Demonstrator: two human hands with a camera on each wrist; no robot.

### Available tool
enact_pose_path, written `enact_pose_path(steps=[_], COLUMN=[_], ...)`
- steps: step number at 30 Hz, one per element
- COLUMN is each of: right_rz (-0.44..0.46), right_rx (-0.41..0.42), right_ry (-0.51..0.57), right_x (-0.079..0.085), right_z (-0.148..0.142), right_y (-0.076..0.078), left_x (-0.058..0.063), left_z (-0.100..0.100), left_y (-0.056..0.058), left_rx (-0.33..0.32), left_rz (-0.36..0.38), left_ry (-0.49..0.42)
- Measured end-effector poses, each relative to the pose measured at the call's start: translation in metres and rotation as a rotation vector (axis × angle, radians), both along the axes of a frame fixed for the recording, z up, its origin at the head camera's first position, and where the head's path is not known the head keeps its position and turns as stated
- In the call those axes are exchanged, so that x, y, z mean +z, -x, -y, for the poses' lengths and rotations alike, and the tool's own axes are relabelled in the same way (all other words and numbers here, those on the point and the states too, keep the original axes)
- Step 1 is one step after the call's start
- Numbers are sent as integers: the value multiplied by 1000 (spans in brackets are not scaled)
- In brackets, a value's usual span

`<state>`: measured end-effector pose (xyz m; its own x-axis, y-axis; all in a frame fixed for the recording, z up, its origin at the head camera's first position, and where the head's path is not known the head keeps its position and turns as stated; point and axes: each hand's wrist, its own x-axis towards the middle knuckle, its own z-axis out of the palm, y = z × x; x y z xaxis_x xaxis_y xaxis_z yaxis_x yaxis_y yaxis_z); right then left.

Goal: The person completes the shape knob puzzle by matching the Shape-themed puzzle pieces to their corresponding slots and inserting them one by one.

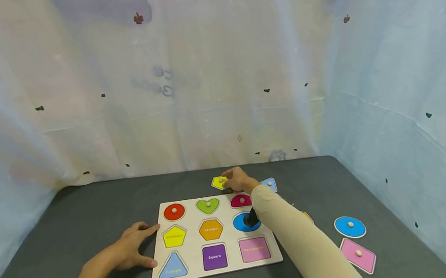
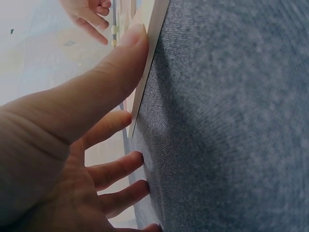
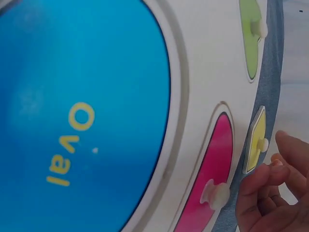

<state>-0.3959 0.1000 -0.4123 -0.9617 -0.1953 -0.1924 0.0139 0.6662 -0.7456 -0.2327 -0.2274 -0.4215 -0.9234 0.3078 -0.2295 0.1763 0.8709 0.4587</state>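
Observation:
A white shape-puzzle board (image 1: 194,262) lies on the dark cloth. My left hand (image 1: 133,248) touches its left edge, thumb on the near corner and index finger higher up; the other fingers spread over the cloth in the left wrist view. Beyond the far edge, my right hand (image 1: 238,180) reaches beside a yellow pentagon piece (image 1: 215,183). In the right wrist view, its fingers are near the white knob (image 3: 262,144), with a gap visible. Red circle (image 1: 169,214), green heart (image 1: 203,205) and magenta semicircle (image 1: 235,202) pieces with knobs sit in the top row.
Right of the board lie a blue oval piece (image 1: 342,227), a pink rectangle piece (image 1: 358,261) and a light blue piece (image 1: 271,184). An orange piece (image 1: 307,216) is mostly hidden by the right sleeve. Pale hanging sheets (image 1: 215,87) border the table at back and right.

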Motion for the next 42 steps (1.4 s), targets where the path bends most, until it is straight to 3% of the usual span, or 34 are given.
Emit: enact_pose_path(steps=[9, 23, 30, 34, 42], right_rz=[-39, -158, -224, -227, -215], right_rx=[5, -68, -106, -39, 139], right_ry=[-80, -125, -25, 62, 99], right_x=[-10, -11, -4, 4, 14], right_z=[9, 10, 9, 13, 27], right_y=[4, -1, 2, -4, -27], left_x=[0, -3, 1, 0, -5], left_z=[0, -3, -5, -6, -2], left_y=[-3, -2, -1, 0, 0], left_rx=[2, 21, 31, 21, -8], left_rz=[0, -12, -1, -2, -19], left_ry=[-7, 3, 8, 1, 12])
